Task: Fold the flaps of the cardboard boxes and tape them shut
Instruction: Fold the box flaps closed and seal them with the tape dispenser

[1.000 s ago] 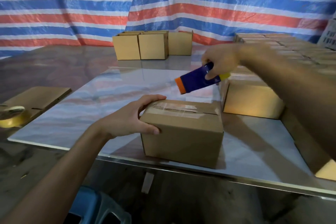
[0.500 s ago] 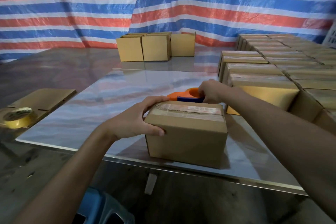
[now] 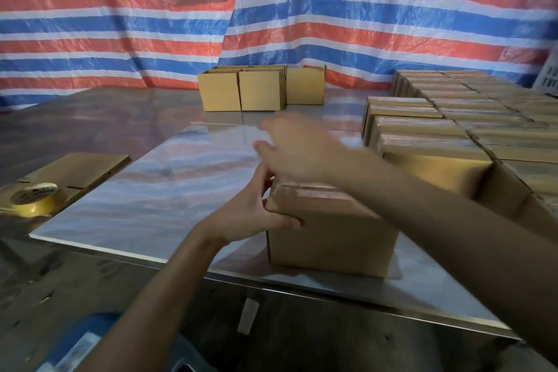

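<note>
Box: taped along top seam, upright near front edge of table. Left hand grips its upper left corner, thumb on front face. Right hand above box top, blurred, fingers extended, nothing held. Taped boxes just right. Tape roll far left on flat cardboard.

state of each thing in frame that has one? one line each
front box, flaps shut, taped across top
left hand, grips front box's near left corner
right hand, blurred above the box, fingers extended, nothing visible in it
back boxes, upright, tops open
right-side boxes, shut and taped, packed in rows
tape roll, lying flat, untouched
flat cardboard, unfolded, lying flat
</note>
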